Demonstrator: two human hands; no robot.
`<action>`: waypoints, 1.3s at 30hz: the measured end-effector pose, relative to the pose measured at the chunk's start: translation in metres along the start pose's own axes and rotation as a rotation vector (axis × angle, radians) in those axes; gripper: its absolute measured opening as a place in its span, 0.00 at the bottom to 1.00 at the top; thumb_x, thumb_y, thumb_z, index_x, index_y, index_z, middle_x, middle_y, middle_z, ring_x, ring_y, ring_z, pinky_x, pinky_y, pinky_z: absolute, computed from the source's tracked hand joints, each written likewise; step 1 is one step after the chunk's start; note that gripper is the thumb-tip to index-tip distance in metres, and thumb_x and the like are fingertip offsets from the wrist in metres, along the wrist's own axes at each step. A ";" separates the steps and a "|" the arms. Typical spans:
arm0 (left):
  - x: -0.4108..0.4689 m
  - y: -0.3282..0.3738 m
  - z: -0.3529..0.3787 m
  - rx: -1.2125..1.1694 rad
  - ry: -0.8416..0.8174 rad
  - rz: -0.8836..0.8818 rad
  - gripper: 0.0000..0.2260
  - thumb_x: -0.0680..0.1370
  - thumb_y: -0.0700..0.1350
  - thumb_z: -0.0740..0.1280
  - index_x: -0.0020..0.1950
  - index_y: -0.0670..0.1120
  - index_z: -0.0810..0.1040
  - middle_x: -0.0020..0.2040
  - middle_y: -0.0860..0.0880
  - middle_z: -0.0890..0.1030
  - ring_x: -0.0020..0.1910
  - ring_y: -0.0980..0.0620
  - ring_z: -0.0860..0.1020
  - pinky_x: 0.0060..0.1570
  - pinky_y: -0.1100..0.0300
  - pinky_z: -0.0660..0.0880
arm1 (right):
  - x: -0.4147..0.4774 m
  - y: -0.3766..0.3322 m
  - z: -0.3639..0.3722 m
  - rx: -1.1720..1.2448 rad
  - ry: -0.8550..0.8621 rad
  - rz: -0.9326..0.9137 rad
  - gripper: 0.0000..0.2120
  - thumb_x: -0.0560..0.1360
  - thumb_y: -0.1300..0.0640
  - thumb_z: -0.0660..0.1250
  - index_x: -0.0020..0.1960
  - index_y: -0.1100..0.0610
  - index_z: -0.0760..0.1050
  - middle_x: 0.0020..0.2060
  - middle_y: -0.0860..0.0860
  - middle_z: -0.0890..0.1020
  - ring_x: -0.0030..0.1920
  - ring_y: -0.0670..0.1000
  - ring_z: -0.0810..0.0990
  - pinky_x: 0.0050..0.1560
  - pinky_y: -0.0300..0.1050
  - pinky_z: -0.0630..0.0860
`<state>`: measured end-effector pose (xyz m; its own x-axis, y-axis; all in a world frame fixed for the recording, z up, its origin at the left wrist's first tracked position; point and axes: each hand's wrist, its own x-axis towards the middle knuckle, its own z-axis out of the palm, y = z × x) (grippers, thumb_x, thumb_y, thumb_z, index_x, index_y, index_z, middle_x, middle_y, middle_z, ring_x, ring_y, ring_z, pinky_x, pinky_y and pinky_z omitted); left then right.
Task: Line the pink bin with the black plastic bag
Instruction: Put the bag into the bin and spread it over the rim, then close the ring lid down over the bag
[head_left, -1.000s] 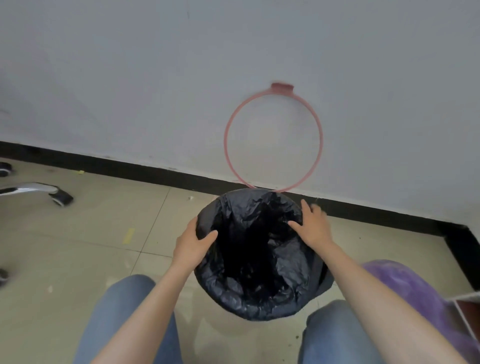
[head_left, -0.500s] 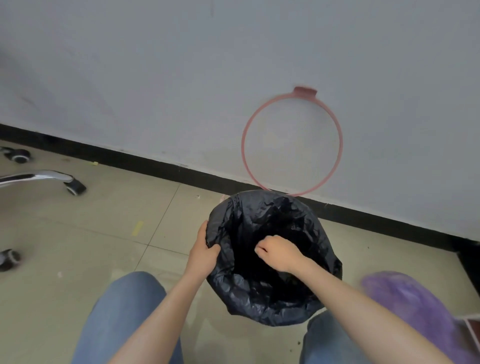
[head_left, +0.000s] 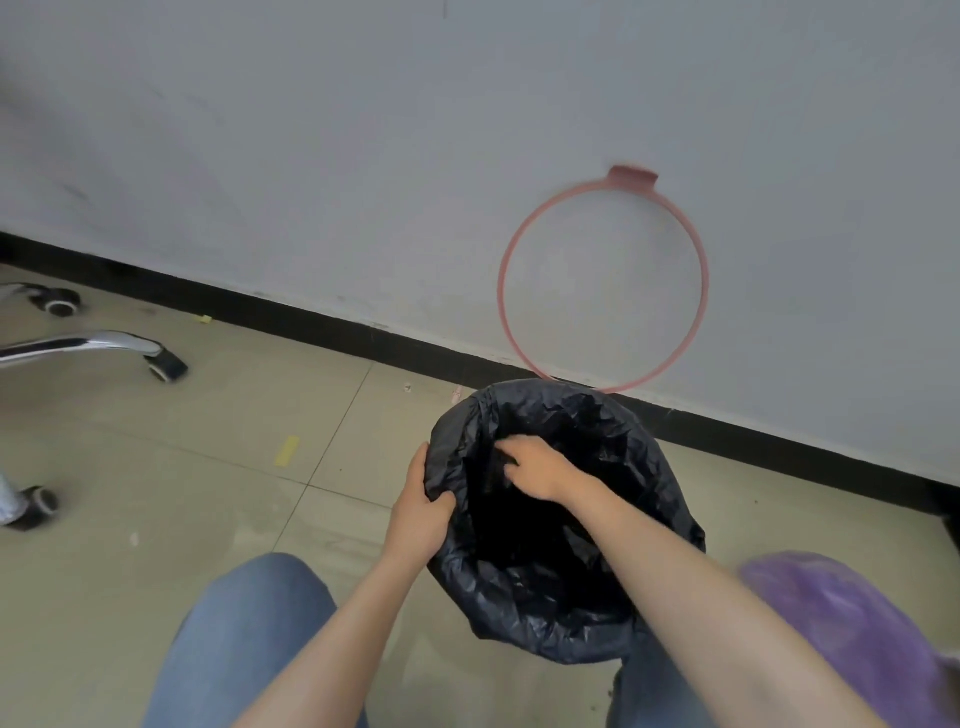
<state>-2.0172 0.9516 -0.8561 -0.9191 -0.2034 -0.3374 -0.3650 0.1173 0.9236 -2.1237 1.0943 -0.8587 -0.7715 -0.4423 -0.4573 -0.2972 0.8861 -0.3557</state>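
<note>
The black plastic bag (head_left: 550, 603) is draped over the bin on the floor between my knees, covering it so that no pink of the bin's body shows. The bin's pink ring (head_left: 602, 283) leans upright against the wall behind it. My left hand (head_left: 421, 514) grips the bag-covered rim on the left side. Inside the opening, my right hand (head_left: 535, 465) presses on the plastic near the upper left, fingers bent down into it.
A purple bag (head_left: 841, 629) lies at the lower right beside my right knee. Chrome chair legs with black castors (head_left: 166, 366) stand at the left on the tiled floor. A black skirting board (head_left: 311, 317) runs along the grey wall.
My right hand left the bag's right rim and reached down into the opening toward the left. My left hand kept its grip on the left rim. The view shifted left.
</note>
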 end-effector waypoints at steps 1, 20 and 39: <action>0.000 0.000 0.000 0.001 -0.006 0.001 0.27 0.75 0.34 0.59 0.72 0.51 0.58 0.59 0.53 0.72 0.60 0.50 0.72 0.58 0.59 0.67 | 0.005 0.002 -0.002 -0.020 -0.011 -0.004 0.23 0.76 0.61 0.55 0.71 0.57 0.62 0.71 0.56 0.66 0.71 0.59 0.61 0.70 0.55 0.64; -0.012 0.006 0.007 0.140 0.147 -0.036 0.26 0.74 0.36 0.58 0.70 0.53 0.62 0.59 0.50 0.76 0.57 0.47 0.75 0.55 0.56 0.72 | -0.109 -0.020 0.010 0.250 -0.564 0.123 0.30 0.79 0.40 0.44 0.74 0.56 0.53 0.76 0.50 0.57 0.75 0.50 0.55 0.74 0.44 0.50; 0.002 -0.006 0.010 0.388 0.266 -0.097 0.21 0.75 0.44 0.60 0.67 0.52 0.64 0.61 0.45 0.76 0.59 0.41 0.73 0.60 0.43 0.71 | -0.033 0.089 -0.137 1.326 0.656 0.397 0.25 0.76 0.61 0.61 0.71 0.57 0.59 0.61 0.54 0.70 0.61 0.55 0.69 0.70 0.56 0.60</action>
<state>-2.0186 0.9606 -0.8641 -0.8266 -0.4675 -0.3135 -0.5222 0.4290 0.7371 -2.2017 1.2071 -0.7637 -0.8882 0.2383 -0.3929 0.4076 0.0137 -0.9131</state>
